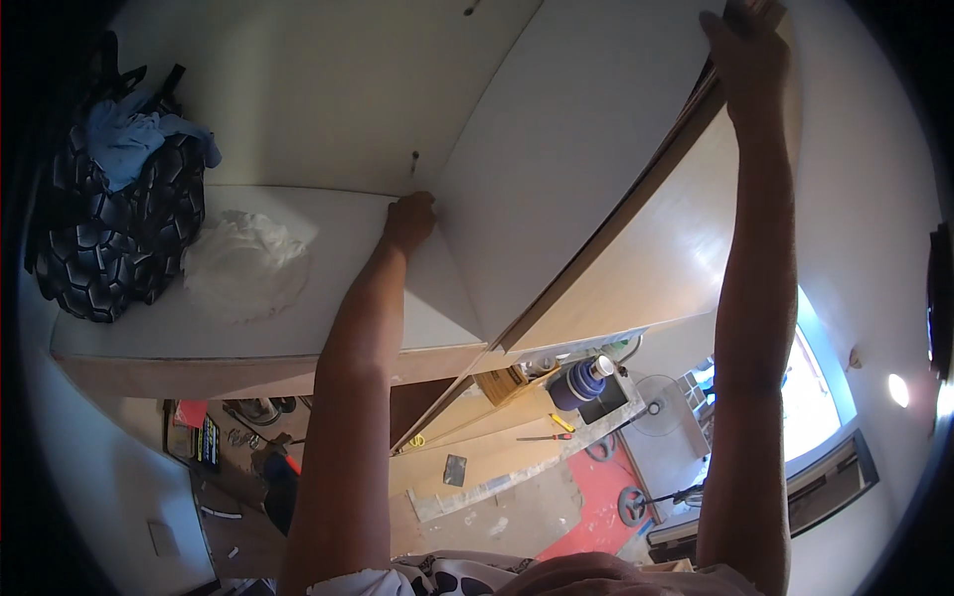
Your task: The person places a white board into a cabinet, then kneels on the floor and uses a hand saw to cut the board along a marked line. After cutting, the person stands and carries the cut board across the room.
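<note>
Left of the white panel (556, 169), the cabinet top (328, 248) lies open; bag (109, 228) and white cloth (243, 263) block farther left.

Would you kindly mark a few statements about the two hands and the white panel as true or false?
1. The left hand touches the lower edge of the white panel. True.
2. The right hand hangs free, away from the panel. False: it grips the panel's upper right edge.
3. A dark patterned bag sits on the cabinet top, left of the left hand. True.
4. A blue cloth lies on the floor. False: it rests on top of the bag.
5. The left hand holds a yellow knife. False: that hand holds no tool; it is at the panel.
</note>
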`<state>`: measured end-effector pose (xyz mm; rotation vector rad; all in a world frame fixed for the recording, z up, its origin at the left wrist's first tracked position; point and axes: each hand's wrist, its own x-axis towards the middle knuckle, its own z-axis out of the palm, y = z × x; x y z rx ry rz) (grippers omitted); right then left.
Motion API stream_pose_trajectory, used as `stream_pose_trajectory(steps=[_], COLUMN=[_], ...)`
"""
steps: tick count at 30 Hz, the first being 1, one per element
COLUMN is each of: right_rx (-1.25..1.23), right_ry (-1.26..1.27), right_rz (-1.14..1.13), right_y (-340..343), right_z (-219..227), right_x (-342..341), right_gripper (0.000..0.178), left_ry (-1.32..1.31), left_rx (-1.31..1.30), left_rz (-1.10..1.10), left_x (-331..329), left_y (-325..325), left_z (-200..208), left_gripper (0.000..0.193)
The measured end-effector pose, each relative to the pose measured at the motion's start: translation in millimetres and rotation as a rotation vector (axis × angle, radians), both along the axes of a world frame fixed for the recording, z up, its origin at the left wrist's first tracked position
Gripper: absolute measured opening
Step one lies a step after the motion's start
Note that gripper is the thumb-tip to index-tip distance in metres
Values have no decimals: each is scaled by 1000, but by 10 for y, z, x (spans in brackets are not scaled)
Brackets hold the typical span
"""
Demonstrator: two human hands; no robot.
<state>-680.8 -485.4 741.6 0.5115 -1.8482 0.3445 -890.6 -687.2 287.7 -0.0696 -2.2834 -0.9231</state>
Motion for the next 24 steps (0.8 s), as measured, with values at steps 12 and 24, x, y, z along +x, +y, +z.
stream_pose_trajectory(steps=[12, 24], right_rx=[-23, 12], right_ry=[-3, -53], right_rz=[373, 546], right_y=[-125, -261], right_z=[-130, -94], right_x=[68, 97], right_gripper=[57, 45], left_ry=[17, 32], left_rx=[-116, -83], left_rz=[43, 20], left_x=[42, 40], left_y=[43, 81], left_z=[11, 78], left_gripper=[25, 27])
